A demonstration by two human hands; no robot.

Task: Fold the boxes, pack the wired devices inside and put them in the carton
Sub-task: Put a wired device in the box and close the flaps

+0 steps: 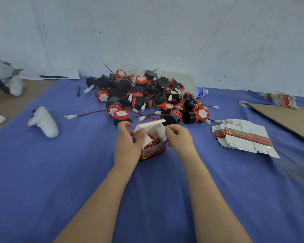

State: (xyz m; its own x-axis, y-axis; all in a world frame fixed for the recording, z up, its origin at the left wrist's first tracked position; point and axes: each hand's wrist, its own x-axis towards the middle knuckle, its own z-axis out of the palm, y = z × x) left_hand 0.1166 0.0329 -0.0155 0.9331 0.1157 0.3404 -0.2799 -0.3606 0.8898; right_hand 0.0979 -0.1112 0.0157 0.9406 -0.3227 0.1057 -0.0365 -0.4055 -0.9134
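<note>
At centre frame the box (154, 150) stands on the blue-covered worktop (60, 172) with its top open and one wired device (151, 140) seated inside, red cap upward. The left hand (128, 142) is curled round the box's left side, fingers on the left dust flap, which steadies the box against tipping. The right hand (180, 135) pinches the right flap beside the raised lid, apparently to fold it in; closing appears to be the step in hand. Directly above, the pile of wired devices (147, 95) lies near the lid, and loose leads trail toward it, so the far edge is crowded. The stack of flat boxes (244, 137) sits well apart at right. A brown cardboard panel (284, 118) at the right edge may be the carton; this cannot be confirmed. Open cloth lies below the box.
</note>
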